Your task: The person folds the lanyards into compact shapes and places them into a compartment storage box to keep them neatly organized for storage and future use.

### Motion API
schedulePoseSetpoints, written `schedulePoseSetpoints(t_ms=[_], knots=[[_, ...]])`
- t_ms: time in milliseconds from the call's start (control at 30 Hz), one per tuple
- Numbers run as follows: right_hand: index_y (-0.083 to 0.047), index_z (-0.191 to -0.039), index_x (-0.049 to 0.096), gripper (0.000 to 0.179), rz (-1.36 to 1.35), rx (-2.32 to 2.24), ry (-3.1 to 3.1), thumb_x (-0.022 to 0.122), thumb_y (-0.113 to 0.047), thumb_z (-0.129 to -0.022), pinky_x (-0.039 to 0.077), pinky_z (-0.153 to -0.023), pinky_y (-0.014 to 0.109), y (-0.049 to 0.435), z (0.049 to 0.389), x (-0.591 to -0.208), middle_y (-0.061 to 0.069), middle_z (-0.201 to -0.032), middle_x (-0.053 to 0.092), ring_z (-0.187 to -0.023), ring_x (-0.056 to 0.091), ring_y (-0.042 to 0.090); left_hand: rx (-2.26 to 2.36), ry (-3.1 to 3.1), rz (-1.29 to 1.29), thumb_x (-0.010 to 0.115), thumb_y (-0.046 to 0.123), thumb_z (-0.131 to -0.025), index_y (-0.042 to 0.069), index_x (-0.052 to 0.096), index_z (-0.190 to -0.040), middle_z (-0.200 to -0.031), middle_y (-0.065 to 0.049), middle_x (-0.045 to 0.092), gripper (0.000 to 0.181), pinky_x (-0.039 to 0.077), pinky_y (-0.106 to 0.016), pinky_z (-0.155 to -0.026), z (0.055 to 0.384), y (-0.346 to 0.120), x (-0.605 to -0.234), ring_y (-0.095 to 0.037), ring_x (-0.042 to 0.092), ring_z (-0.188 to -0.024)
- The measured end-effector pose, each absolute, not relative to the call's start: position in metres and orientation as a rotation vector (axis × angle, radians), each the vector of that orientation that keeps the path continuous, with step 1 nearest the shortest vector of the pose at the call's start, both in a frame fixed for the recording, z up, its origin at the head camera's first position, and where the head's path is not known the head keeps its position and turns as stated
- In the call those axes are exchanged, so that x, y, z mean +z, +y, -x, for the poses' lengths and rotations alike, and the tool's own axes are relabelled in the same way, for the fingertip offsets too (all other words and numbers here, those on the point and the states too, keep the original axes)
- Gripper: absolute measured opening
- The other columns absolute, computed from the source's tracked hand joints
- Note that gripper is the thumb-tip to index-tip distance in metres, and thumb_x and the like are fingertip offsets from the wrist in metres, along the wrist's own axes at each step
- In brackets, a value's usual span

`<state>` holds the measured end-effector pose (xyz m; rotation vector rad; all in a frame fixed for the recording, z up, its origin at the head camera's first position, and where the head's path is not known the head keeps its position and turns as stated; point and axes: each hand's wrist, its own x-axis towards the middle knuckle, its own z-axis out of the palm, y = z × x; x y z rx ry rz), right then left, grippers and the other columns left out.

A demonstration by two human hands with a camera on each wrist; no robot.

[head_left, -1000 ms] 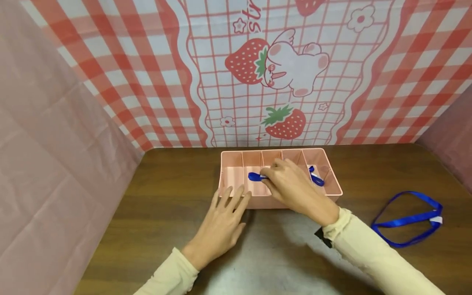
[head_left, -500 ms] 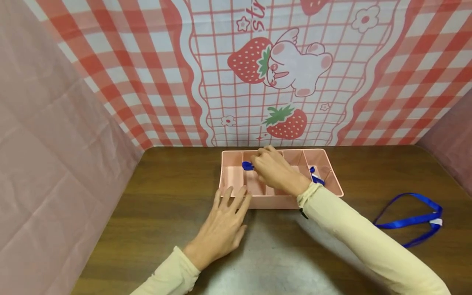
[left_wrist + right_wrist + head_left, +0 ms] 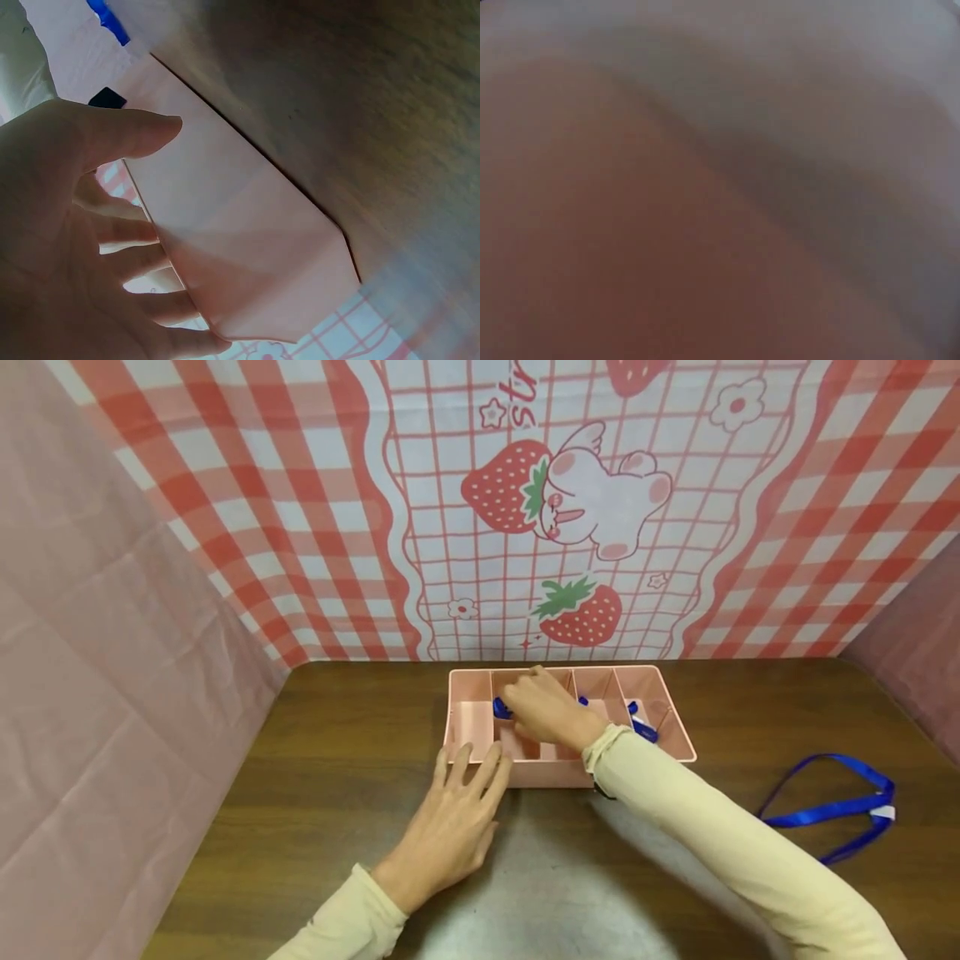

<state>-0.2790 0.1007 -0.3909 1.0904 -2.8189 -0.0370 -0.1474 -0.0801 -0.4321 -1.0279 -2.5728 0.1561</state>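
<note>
A pink box (image 3: 551, 774) with five compartments in a row stands near the back of the table. My right hand (image 3: 546, 708) reaches down into the second compartment from the left and holds a folded blue ribbon (image 3: 502, 708); the fingertips are hidden. The right wrist view is too blurred to tell anything. My left hand (image 3: 448, 818) rests its spread, straight fingers on the box's front rim at the left, with the thumb apart from the wall in the left wrist view. Another folded blue ribbon (image 3: 643, 729) with a white band lies in the rightmost compartment.
On the table's right side lies a loosely looped blue ribbon (image 3: 821, 814) with a white tag, partly behind my right sleeve (image 3: 720, 810). A bit of blue (image 3: 582, 701) shows in the fourth compartment. A strawberry-print cloth (image 3: 551, 510) hangs right behind the box.
My right hand has moved left and slightly away from me, carrying the folded blue ribbon, then down into the second compartment. The left hand has stayed on the rim.
</note>
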Motion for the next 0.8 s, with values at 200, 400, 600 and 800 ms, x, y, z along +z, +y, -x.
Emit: schedulePoseSetpoints(t_ms=[200, 400, 600, 800], knots=[[-0.012, -0.077, 0.068, 0.012, -0.987, -0.172, -2.854, 0.079, -0.015, -0.078, 0.044, -0.094, 0.05, 0.099, 0.28, -0.407, 0.006, -0.074, 0.068, -0.081, 0.067, 0.029, 0.157, -2.573, 1.039, 0.075, 0.04, -0.083, 0.003, 0.036, -0.151, -0.155, -0.014, 0.037, 0.087, 0.032, -0.063, -0.108, 0.148, -0.074, -0.435, -0.044, 0.04, -0.134], [-0.012, -0.085, 0.072, 0.011, -0.987, -0.236, -2.827, 0.079, -0.019, -0.078, 0.037, -0.105, 0.054, 0.095, 0.274, -0.411, 0.008, -0.084, 0.072, -0.092, 0.064, 0.033, 0.178, -2.573, 1.023, 0.075, 0.04, -0.083, 0.003, 0.033, -0.153, -0.156, -0.013, 0.036, 0.09, 0.034, -0.063, -0.106, 0.148, -0.073, -0.433, -0.042, 0.041, -0.133], [-0.013, -0.074, 0.067, 0.017, -1.015, -0.06, -2.834, 0.083, -0.018, -0.075, 0.042, -0.102, 0.052, 0.107, 0.261, -0.397, 0.004, -0.073, 0.068, -0.093, 0.064, 0.034, 0.162, -2.586, 1.029, 0.074, 0.039, -0.083, 0.004, 0.035, -0.152, -0.156, -0.014, 0.036, 0.087, 0.032, -0.064, -0.107, 0.147, -0.074, -0.433, -0.042, 0.04, -0.134], [-0.004, -0.081, 0.073, 0.006, -1.14, 0.235, -2.662, 0.078, -0.007, -0.081, 0.052, -0.085, 0.044, 0.136, 0.239, -0.371, 0.007, -0.085, 0.071, -0.092, 0.064, 0.031, 0.187, -2.597, 1.003, 0.075, 0.041, -0.083, 0.004, 0.034, -0.152, -0.157, -0.015, 0.034, 0.088, 0.032, -0.064, -0.108, 0.146, -0.078, -0.434, -0.042, 0.04, -0.135]])
